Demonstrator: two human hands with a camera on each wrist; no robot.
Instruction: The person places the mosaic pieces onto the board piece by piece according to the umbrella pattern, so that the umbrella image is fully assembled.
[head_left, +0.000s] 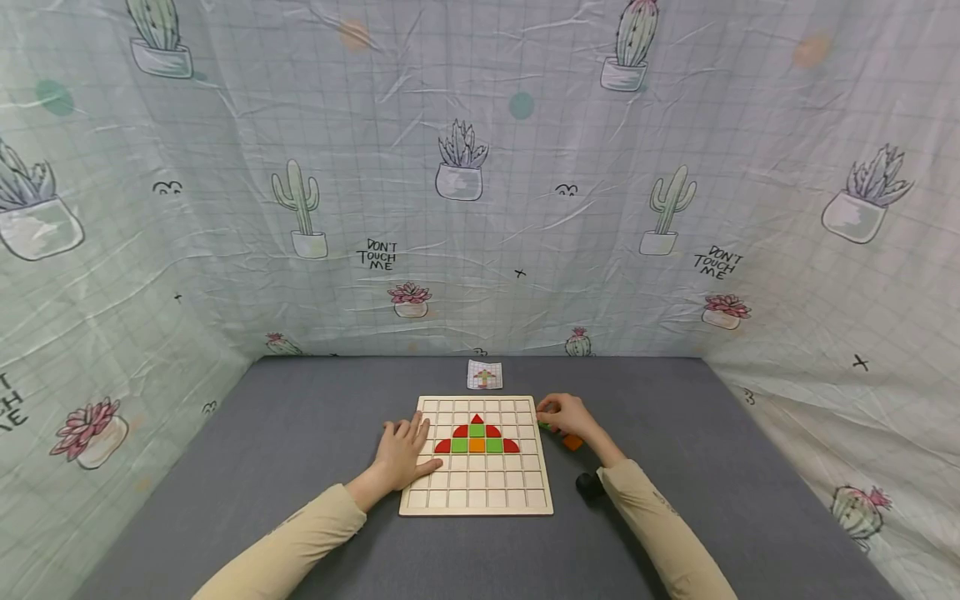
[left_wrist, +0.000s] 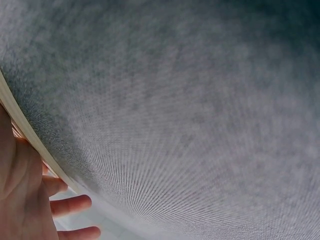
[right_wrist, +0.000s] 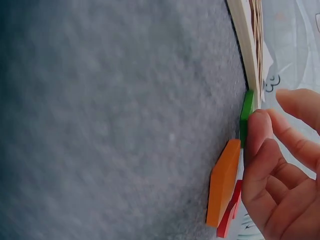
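Left hand (head_left: 405,451) — spread on board (head_left: 480,498) | right hand (head_left: 568,416) — at green block (right_wrist: 246,111), pinch unclear

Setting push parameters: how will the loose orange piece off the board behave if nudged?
The orange piece is probably stiff, given its straight, crisp edges. It looks more apt to slide than roll or tip, since it lies low with flat sides. The gray surface looks textured, so expect perhaps some drag.
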